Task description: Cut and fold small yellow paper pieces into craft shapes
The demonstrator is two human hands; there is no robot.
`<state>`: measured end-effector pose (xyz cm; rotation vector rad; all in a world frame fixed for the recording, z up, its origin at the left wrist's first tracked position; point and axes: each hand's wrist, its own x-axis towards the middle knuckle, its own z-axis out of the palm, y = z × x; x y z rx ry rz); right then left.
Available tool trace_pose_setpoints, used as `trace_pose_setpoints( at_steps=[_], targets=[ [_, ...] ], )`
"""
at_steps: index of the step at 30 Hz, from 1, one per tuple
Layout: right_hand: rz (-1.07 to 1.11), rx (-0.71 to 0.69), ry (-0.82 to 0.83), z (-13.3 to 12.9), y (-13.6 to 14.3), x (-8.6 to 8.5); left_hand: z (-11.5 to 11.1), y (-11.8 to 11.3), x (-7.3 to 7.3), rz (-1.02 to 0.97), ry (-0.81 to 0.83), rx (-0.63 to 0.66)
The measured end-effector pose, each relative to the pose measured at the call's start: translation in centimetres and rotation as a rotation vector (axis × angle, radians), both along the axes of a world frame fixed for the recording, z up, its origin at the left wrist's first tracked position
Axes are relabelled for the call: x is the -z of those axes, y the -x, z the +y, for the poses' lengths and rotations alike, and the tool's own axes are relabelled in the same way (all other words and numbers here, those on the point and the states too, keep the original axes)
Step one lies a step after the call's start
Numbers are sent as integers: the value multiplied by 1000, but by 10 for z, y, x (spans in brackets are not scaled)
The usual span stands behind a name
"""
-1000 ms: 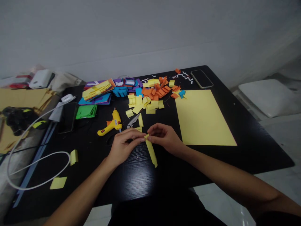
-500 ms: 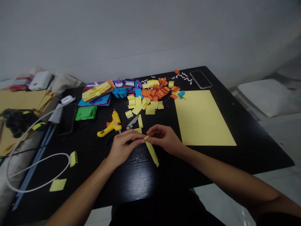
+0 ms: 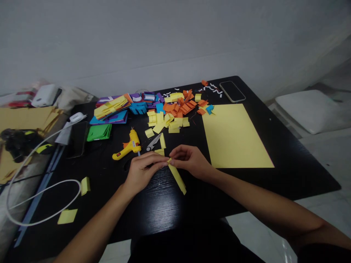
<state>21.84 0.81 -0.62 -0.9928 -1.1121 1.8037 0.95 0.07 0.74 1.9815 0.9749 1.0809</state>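
Observation:
Both hands meet over the front middle of the black table, pinching the far end of a folded yellow paper strip (image 3: 177,178). My left hand (image 3: 144,170) has its thumb and fingertips closed on that end from the left. From the right, my right hand (image 3: 192,160) pinches the same end, its other fingers curled. The strip's free end slants toward me. Just beyond the hands lie scissors (image 3: 154,141), partly hidden, with small yellow paper pieces (image 3: 162,140) beside them. Left of these rests a yellow glue gun (image 3: 130,144).
Folded yellow pieces (image 3: 167,122) and orange ones (image 3: 181,107) are heaped at the back. A large yellow sheet (image 3: 237,137) lies right, below a phone (image 3: 232,91). Green paper (image 3: 99,132), a dark phone (image 3: 78,139) and a looped white cable (image 3: 44,144) occupy the left.
The view has shifted very slightly. Both hands keep their pinch on the yellow paper strip, with hardly any movement.

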Motion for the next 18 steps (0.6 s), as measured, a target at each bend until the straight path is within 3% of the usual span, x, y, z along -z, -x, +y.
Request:
trace_pose_setpoints(
  at_steps=[7,12,18],
  targets=[
    [-19,4,-5,2,0,-1,1,2,-2,18,15,-17],
    [-58,29,-61,2,0,-1,1,3,-4,-6,159,-156],
    [-89,32,-127,-2,1,1,-2,-3,-4,169,152,-56]
  ],
)
